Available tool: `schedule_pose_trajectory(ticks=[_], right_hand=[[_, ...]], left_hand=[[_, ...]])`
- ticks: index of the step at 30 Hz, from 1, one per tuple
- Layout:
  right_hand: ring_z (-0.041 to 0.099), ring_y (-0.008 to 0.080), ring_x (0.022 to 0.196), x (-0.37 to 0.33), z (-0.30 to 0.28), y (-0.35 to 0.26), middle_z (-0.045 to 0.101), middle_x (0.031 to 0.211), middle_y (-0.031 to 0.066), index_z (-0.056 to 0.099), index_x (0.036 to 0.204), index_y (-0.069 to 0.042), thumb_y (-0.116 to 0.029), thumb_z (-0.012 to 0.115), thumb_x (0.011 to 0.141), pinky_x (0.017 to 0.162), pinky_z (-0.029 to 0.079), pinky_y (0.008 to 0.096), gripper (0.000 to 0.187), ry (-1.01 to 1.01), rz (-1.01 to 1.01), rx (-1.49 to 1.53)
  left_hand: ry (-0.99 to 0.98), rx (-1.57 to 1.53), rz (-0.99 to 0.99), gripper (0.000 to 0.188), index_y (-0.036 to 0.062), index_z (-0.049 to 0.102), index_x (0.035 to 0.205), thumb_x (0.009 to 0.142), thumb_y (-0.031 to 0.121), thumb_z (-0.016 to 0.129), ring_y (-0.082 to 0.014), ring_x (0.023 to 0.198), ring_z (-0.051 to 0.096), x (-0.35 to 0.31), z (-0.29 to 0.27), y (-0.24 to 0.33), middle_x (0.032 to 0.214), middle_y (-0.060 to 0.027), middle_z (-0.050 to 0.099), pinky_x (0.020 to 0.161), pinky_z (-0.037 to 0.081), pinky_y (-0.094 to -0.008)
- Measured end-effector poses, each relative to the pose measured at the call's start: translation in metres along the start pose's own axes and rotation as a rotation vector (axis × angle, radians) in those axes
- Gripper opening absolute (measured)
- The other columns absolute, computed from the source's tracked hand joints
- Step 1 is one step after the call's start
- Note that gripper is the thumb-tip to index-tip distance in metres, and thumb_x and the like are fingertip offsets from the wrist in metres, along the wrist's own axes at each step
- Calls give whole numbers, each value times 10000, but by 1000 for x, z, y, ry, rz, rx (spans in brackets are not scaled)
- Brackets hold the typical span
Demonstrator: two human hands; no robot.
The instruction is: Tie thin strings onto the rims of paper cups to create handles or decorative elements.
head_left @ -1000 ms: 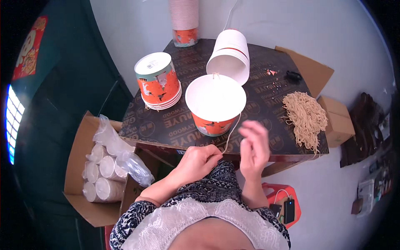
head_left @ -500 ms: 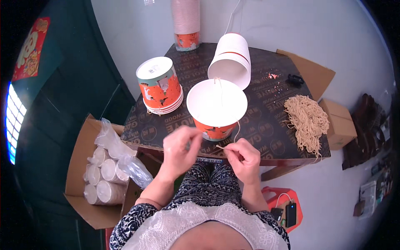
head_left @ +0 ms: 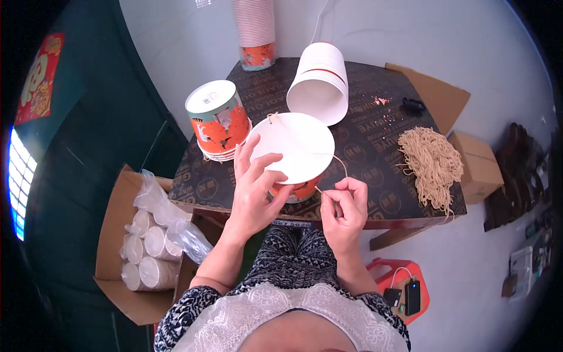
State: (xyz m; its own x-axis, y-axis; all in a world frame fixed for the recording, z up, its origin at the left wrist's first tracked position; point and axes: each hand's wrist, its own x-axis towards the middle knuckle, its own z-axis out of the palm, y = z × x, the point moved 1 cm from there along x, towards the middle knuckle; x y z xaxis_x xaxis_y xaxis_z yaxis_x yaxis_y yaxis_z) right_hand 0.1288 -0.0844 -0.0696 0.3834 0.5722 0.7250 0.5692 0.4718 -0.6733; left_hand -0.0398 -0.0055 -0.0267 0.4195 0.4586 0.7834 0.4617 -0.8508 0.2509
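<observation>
A white-lined paper bucket point(head_left: 299, 144) with an orange printed outside stands mouth-up near the table's front edge. Beige string is knotted at its far left rim, and more string point(head_left: 342, 164) comes out at its right side and curves into my right hand point(head_left: 346, 210). That hand is closed in a pinch on the string, with a short end sticking out toward the bucket. My left hand point(head_left: 253, 190) is at the bucket's near left rim, fingers spread and thumb low by the orange wall. Whether its fingertips press on the bucket I cannot tell.
Upturned nested buckets point(head_left: 218, 123) stand left, and a stack of white ones point(head_left: 319, 88) lies behind. A tall wrapped stack point(head_left: 255, 29) is at the back. On the right are a string heap point(head_left: 433, 164) and a black object point(head_left: 413, 105). A carton point(head_left: 111, 258) of wrapped buckets sits lower left.
My left hand has risen and spread its fingers at the bucket's rim. The bucket has turned, its knot shifting left. My right hand has lifted slightly, still pinching the string.
</observation>
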Motion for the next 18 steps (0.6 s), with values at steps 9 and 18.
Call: schedule_pose_trajectory(ticks=[9,18], right_hand=[[574,228,809,0,6,5,547,980,126,643,853,10,113,707,736,681,480,303,169,69,-28,-39],[515,116,742,5,11,9,541,980,72,646,856,-3,97,690,785,542,402,218,130,80,-103,-93]], left_hand=[[54,-97,-20,325,64,639,941,655,42,793,-413,1337,414,-5,-12,5,1153,-105,642,1061,368,-541],[61,-112,-53,229,53,649,889,691,13,758,-405,1291,469,-7,-17,6,1090,-104,665,1035,404,-519]])
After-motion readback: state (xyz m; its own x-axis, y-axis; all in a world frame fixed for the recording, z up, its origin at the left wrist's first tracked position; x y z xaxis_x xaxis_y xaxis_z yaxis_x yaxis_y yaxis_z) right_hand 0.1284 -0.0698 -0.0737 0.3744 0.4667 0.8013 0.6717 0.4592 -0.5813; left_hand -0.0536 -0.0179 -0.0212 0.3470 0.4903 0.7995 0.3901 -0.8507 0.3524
